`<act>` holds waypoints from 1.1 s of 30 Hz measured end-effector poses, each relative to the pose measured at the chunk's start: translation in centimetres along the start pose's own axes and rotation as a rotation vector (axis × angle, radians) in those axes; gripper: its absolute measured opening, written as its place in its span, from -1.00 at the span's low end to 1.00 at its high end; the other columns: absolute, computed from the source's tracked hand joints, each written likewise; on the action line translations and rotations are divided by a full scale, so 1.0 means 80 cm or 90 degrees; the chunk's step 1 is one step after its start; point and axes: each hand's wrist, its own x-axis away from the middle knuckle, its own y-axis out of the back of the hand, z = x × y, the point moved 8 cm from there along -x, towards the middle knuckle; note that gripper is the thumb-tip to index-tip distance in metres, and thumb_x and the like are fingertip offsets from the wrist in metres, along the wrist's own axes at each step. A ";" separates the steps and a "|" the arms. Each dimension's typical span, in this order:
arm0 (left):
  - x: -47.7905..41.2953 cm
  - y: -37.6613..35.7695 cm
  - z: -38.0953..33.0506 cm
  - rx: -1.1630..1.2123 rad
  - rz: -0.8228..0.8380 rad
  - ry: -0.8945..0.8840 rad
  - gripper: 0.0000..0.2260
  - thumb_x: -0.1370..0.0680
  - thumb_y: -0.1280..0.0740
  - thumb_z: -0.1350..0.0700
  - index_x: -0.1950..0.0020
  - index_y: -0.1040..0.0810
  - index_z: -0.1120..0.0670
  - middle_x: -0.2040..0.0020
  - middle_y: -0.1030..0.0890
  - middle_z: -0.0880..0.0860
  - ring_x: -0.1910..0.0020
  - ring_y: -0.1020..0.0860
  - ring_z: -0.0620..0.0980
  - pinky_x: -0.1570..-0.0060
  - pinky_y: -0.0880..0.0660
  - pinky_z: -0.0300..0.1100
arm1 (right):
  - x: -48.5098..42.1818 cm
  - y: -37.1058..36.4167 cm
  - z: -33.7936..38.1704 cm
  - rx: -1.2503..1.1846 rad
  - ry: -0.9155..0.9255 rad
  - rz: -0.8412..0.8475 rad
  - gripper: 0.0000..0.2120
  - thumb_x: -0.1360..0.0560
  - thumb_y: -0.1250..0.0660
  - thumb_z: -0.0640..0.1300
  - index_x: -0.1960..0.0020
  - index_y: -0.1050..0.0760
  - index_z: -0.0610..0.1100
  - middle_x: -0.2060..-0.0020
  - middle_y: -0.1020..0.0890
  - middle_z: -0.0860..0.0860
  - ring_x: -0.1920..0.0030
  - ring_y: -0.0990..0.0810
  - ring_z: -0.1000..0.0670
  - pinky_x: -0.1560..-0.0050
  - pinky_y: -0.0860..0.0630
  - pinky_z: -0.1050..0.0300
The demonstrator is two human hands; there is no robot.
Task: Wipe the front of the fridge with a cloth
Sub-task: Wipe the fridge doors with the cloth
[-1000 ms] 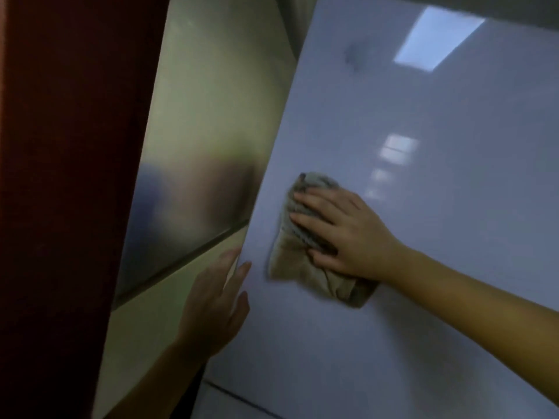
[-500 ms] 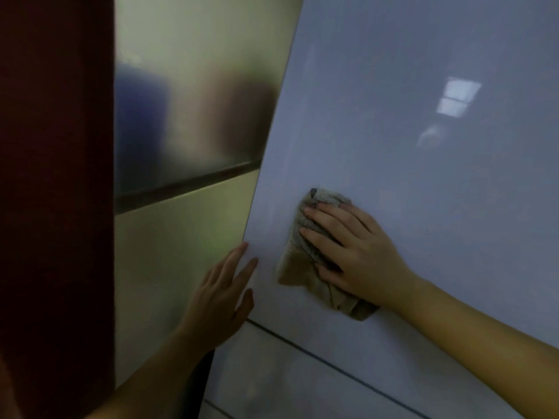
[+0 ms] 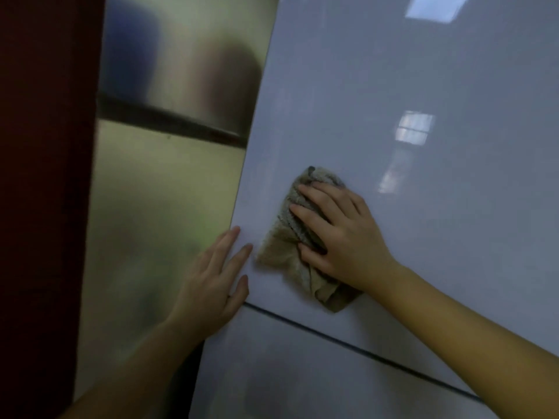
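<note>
Fingers (image 3: 313,217) of the right hand (image 3: 341,240) are spread and nearly straight, pressing flat on the cloth (image 3: 282,246), not curled round it; the thumb lies on the cloth's lower part. The cloth is beige-grey and crumpled, sits under and to the left of those fingers, pokes out above the fingertips and below the palm, and is held flat against the fridge front (image 3: 393,101). Left hand (image 3: 208,285) is flat too, its fingers (image 3: 225,247) straight and slightly apart, holding nothing. They lie across the left edge of the glossy pale door, fingertips just left of the cloth and apart from it, thumb on the door face. Dark seam (image 3: 363,352) runs diagonally just below both hands, from under the left thumb off to the lower right, with the lower door panel (image 3: 302,385) under it. Up and right of the right fingers the door shows a window reflection (image 3: 414,128), and a brighter light patch (image 3: 435,7) at the top edge. Left of the left fingers there is a brushed metal panel (image 3: 163,213) with blurred reflections, crossed by a dark band (image 3: 169,119). Further left is a dark red surface (image 3: 42,176). Both forearms enter from the bottom, bare.
</note>
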 end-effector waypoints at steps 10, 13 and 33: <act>0.047 -0.034 0.003 -0.016 -0.062 -0.085 -0.52 -0.60 -0.19 0.02 -0.49 -0.42 0.19 -0.57 -0.30 0.22 -0.55 -0.29 0.18 -0.48 -0.24 -0.04 | 0.031 0.010 -0.013 0.031 -0.191 -0.112 -0.43 -0.45 -0.40 0.12 -0.40 -0.51 -0.09 -0.47 -0.46 -0.12 -0.48 -0.39 -0.21 -0.41 -0.36 -0.17; 0.055 -0.038 0.007 -0.038 -0.062 -0.115 -0.50 -0.60 -0.18 0.01 -0.50 -0.39 0.20 -0.57 -0.30 0.23 -0.56 -0.28 0.18 -0.50 -0.26 0.00 | 0.059 -0.016 0.035 0.032 -0.116 -0.075 -0.42 -0.44 -0.38 0.14 -0.39 -0.52 -0.10 -0.46 -0.47 -0.12 -0.48 -0.40 -0.21 -0.41 -0.33 -0.14; 0.035 -0.043 -0.031 -0.039 -0.155 -0.050 -0.51 -0.59 -0.13 -0.10 -0.44 -0.44 0.13 -0.50 -0.37 0.26 -0.44 -0.38 0.32 -0.39 -0.34 0.17 | 0.229 0.007 0.018 0.094 -0.195 -0.085 -0.39 -0.46 -0.36 0.16 -0.44 -0.48 -0.09 -0.48 -0.44 -0.13 -0.48 -0.38 -0.22 -0.44 -0.33 -0.13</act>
